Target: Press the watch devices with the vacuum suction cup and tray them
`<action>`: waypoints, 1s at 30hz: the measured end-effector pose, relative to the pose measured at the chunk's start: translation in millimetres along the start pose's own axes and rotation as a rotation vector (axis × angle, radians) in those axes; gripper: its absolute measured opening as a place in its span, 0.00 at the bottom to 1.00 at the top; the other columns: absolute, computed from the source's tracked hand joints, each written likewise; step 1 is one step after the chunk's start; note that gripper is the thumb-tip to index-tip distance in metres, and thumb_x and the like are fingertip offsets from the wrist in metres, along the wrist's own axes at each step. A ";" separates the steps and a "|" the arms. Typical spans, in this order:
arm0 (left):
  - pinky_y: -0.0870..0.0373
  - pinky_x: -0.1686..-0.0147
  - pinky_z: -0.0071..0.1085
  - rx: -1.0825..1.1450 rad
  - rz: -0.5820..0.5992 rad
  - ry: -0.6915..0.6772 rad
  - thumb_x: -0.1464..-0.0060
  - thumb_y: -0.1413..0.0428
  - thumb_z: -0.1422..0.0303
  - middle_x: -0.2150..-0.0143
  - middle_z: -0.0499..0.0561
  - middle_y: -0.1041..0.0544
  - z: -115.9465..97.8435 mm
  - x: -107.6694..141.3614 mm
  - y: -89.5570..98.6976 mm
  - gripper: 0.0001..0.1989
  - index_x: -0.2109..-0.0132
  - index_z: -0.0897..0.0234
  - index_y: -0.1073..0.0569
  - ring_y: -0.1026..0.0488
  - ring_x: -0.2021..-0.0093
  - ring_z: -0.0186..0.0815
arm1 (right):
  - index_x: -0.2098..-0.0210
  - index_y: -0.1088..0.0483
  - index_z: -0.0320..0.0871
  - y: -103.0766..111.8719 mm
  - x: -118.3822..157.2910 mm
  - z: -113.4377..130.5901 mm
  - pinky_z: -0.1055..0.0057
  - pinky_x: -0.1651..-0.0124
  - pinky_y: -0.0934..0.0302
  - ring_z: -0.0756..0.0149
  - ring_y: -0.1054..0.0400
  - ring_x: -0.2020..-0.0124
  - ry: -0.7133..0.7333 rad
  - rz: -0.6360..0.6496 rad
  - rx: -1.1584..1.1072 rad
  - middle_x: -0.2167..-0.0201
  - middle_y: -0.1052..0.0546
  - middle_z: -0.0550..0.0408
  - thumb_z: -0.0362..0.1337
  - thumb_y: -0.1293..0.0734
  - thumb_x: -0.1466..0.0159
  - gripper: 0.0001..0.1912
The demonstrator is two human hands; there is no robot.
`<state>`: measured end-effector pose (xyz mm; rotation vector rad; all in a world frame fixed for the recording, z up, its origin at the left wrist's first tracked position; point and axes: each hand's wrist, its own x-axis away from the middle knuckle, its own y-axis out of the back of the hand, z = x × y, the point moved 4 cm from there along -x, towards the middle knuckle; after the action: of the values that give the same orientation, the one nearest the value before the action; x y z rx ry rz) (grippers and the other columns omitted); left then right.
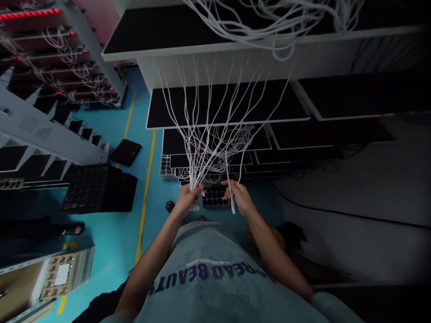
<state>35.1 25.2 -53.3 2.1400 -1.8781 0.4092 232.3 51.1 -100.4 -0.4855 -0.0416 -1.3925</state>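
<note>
Both your arms reach forward from your chest and come together low in front of you, with your left hand and right hand just beside each other. Your left hand is closed tight around a thick bunch of thin white cables, and a few short ends poke out underneath. Your right hand has a narrower pinch on a smaller group of strands, with a loose end hanging below it. From your hands, the cables fan out and run mostly straight away from you, up past the front edges of the black flat panels stacked on a white rack. Right under your hands, there's a black grid tray. Off to your left, a yellow line runs along the teal floor, and a shelving rack with red LED strips stands farther out. Someone's sandaled foot shows near that rack. Your pale tee reads "READ BEAUTY" upside down from where you're looking, but the smaller line above that is too tiny to make out.
</note>
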 end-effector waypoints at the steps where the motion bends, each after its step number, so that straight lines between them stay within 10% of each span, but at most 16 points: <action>1: 0.50 0.83 0.26 0.000 0.006 -0.003 0.55 0.34 0.52 0.71 0.50 0.23 -0.8 -1.0 -0.8 0.20 0.69 0.66 0.25 0.44 0.83 0.24 | 0.60 0.25 0.43 3.9 0.7 -0.5 0.68 0.71 0.32 0.69 0.38 0.80 0.001 -0.030 -0.015 0.83 0.36 0.63 0.67 0.31 0.44 0.33; 11: 0.33 0.69 0.26 -0.018 0.141 -0.033 0.65 0.39 0.71 0.70 0.49 0.22 4.3 -10.2 -14.0 0.12 0.67 0.65 0.23 0.30 0.70 0.33 | 0.60 0.26 0.43 -41.7 0.4 -9.8 0.71 0.70 0.37 0.66 0.33 0.73 0.023 0.046 0.038 0.73 0.26 0.57 0.52 0.27 0.47 0.22; 22: 0.33 0.70 0.27 0.009 0.145 -0.033 0.60 0.29 0.55 0.72 0.49 0.24 -0.1 3.1 -13.2 0.22 0.65 0.67 0.23 0.31 0.73 0.32 | 0.45 0.30 0.46 -56.6 37.7 1.3 0.59 0.54 0.35 0.55 0.27 0.63 0.414 -0.086 0.571 0.63 0.22 0.49 0.42 0.38 0.34 0.19; 30: 0.34 0.74 0.26 0.069 0.063 -0.013 0.55 0.32 0.52 0.77 0.45 0.28 -2.3 2.1 -6.8 0.21 0.67 0.64 0.28 0.30 0.76 0.32 | 0.47 0.31 0.45 6.7 50.3 0.0 0.64 0.64 0.40 0.59 0.32 0.71 0.350 -0.387 0.528 0.68 0.25 0.52 0.47 0.42 0.31 0.20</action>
<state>42.0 25.1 -50.4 2.1359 -1.9703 0.4804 248.4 4.9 -86.9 0.2220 -0.2220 -1.7510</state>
